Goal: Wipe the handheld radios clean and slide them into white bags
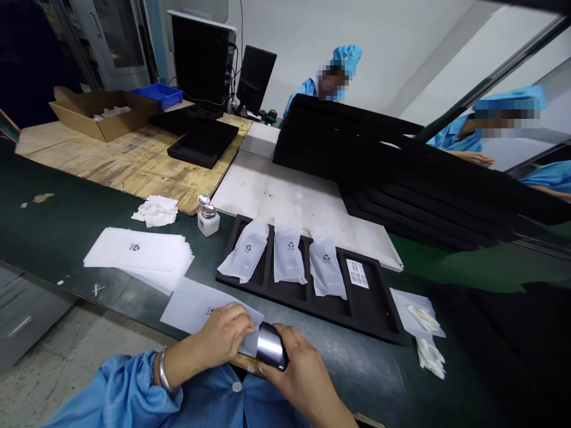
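Note:
My left hand [227, 333] pinches the open end of a translucent plastic bag [190, 306] printed with a recycling mark. In my right hand [301, 362] is a shiny dark metallic device [270, 345] with a rounded end. Its left part sits inside the mouth of the bag; the exact kind of device does not show. Just beyond my hands lies a black foam tray [375, 309]. Three bagged items, a left one [248, 249], a middle one [288, 255] and a right one [327, 264], rest in its slots. A white label sheet [357, 273] lies in the fourth slot.
A stack of flat bags [138, 252] lies left, near crumpled tissue [156, 211] and a small pump bottle [208, 221]. Stacked black trays [348, 139] rise at the back right. A cardboard box [107, 116] stands far left. Two co-workers sit behind the trays.

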`<action>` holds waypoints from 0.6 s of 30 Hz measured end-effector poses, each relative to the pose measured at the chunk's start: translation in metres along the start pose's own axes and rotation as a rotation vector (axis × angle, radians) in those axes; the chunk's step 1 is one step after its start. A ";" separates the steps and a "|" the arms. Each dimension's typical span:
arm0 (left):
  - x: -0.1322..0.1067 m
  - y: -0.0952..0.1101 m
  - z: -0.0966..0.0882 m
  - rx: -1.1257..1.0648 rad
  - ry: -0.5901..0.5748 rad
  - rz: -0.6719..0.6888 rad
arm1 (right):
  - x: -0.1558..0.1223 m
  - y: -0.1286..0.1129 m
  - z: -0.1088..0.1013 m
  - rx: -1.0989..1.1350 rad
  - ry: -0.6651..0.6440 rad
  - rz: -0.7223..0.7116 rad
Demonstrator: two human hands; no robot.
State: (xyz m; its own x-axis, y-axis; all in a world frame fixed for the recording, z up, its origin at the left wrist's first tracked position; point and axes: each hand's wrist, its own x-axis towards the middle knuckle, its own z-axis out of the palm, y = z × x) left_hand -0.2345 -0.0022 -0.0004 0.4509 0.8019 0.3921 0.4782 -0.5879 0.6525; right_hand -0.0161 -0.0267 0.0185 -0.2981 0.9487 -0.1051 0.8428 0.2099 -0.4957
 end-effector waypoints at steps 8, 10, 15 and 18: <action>0.021 0.021 -0.002 -0.055 -0.020 0.097 | 0.015 -0.009 -0.014 0.097 -0.123 -0.060; 0.023 0.018 -0.013 -0.004 -0.072 0.143 | 0.018 -0.010 -0.022 0.073 -0.117 -0.057; 0.026 -0.001 -0.026 0.170 -0.243 0.069 | 0.026 -0.029 -0.055 -0.022 -0.101 -0.044; 0.030 -0.006 -0.017 0.091 -0.165 0.065 | 0.030 -0.047 -0.083 0.070 -0.089 -0.214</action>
State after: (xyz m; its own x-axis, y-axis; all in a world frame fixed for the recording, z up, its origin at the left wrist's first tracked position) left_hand -0.2367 0.0275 0.0184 0.5974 0.7375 0.3149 0.5067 -0.6515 0.5646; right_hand -0.0278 0.0114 0.1099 -0.5071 0.8594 -0.0654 0.7244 0.3838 -0.5726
